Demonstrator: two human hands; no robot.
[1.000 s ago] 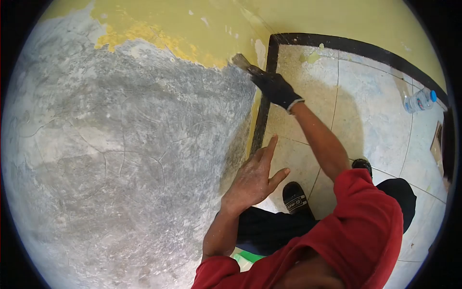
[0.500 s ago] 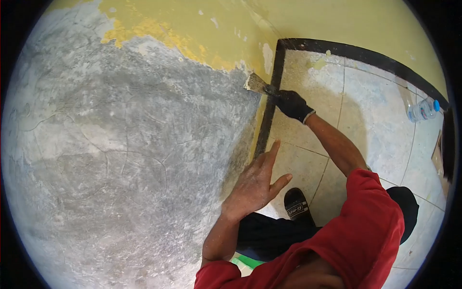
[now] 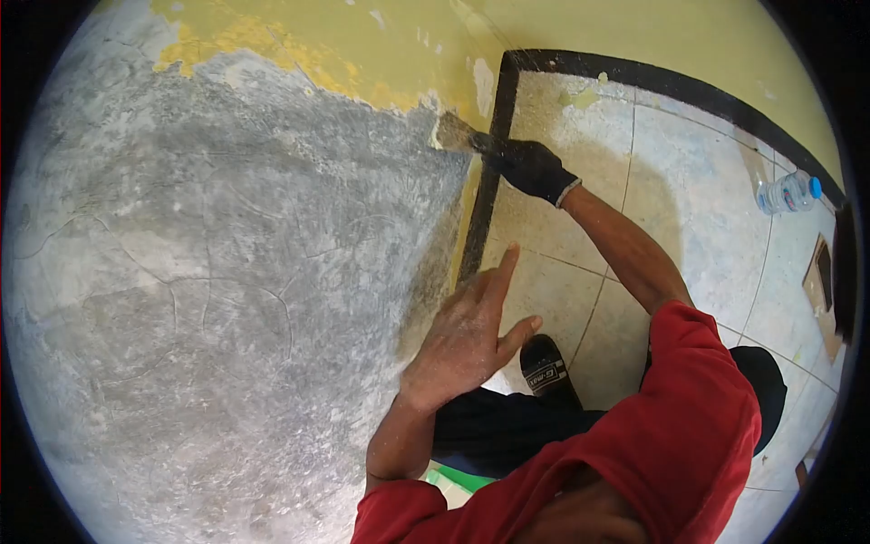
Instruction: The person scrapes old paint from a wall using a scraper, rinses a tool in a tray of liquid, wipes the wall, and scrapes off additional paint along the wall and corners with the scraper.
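Observation:
My right hand [image 3: 536, 170], in a black glove with a pale cuff, grips a paint scraper [image 3: 458, 134] by its dark handle. The scraper's blade meets the wall [image 3: 227, 208] low down, where bare grey plaster borders the yellow-green paint [image 3: 381, 45]. Pale residue shows at the blade's edge. My left hand [image 3: 462, 335] is bare and dusty, with thumb and forefinger spread and nothing held. It is at the wall's lower part, left of my sandal; whether the palm touches the wall is hidden. A ragged bright-yellow edge [image 3: 281, 50] runs along the old paint.
A black skirting strip [image 3: 485, 204] lines the foot of the walls and turns at the corner. On the tiled floor [image 3: 580, 227] are a plastic bottle [image 3: 787, 194] with a blue cap and a brown flat piece [image 3: 820, 290]. My black sandal [image 3: 546, 367] is below my hands.
The whole view has shifted slightly, so things appear further up and left. The scraper stays at the paint's edge in my right hand, and my left hand keeps its spread pose.

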